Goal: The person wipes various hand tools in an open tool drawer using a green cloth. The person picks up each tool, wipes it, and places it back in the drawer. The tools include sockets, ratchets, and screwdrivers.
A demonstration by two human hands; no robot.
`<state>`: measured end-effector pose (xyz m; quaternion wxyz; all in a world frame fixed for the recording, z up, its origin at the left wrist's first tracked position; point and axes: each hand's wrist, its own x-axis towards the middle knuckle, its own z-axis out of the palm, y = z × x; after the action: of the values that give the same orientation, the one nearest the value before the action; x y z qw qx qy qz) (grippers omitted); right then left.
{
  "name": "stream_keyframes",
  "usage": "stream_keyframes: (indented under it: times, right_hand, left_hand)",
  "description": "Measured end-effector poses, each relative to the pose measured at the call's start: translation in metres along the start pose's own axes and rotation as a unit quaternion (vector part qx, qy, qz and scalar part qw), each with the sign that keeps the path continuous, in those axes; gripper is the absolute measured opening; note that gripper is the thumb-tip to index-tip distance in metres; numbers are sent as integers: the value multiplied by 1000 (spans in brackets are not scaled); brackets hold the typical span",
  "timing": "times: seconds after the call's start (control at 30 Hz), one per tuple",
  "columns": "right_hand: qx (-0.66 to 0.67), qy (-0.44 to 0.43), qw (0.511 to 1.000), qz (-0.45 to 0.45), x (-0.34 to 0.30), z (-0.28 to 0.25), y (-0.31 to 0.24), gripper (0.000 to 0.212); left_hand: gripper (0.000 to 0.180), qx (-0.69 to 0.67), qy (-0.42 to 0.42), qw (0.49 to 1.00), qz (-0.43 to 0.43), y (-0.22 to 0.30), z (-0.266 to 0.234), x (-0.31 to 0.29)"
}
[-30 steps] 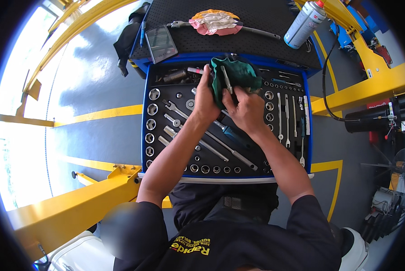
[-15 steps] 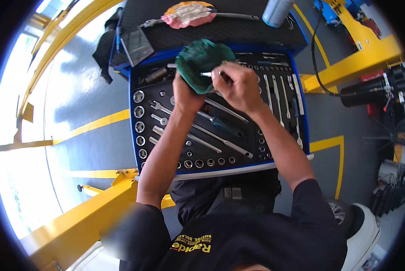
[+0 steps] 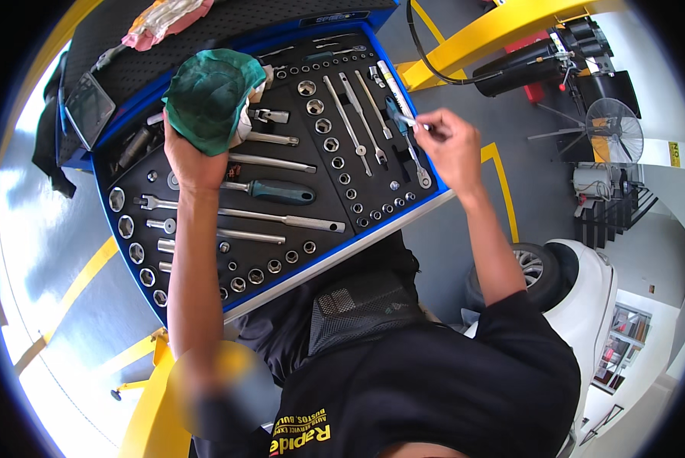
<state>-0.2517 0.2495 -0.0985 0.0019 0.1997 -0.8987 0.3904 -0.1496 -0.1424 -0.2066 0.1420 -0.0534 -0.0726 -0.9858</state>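
The left hand (image 3: 192, 156) is closed around a green rag (image 3: 209, 95), which is bunched and wrinkled, with darker folds, and covers the fingers almost fully. The rag sits above the upper left part of the tool drawer (image 3: 121, 172), a blue tray with black foam where sockets, extensions and wrenches lie in cut shapes. Just below the hand lies a screwdriver with a dark green handle (image 3: 270, 191), and under it a long ratchet extension bar (image 3: 281, 220).

The right hand (image 3: 453, 149) is at the right edge of the drawer. Its thumb and fingertips pinch a small slim metal tool (image 3: 406, 120), bright and thin; what kind of tool exactly I cannot tell. The tool tip points to the left, over the row of wrenches (image 3: 358, 114).

Half a second ago both hands were together at the middle top of the drawer, with the right hand touching the rag and the small tool inside it. Now the hands are well apart: the right hand has moved to the right side with the tool free of the cloth, and the rag has stayed with the left hand. The head view has also shifted, so the drawer appears more tilted.
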Motion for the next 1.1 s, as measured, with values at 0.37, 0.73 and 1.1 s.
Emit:
stream_keyframes:
  times: [0.37,0.73,1.1]
  right_hand:
    - [-114,50,988,-91,-75,18,5,15]
    - [35,128,991,-7,-69,14,-4,12]
    - [19,-39,999,5,-64,12,13,15]
  left_hand:
    - [45,39,-38,998,-9,5,1,0]
    - [43,33,-42,998,-12,5,3,0]
    - [40,60,-4,998,4,2,10,0]
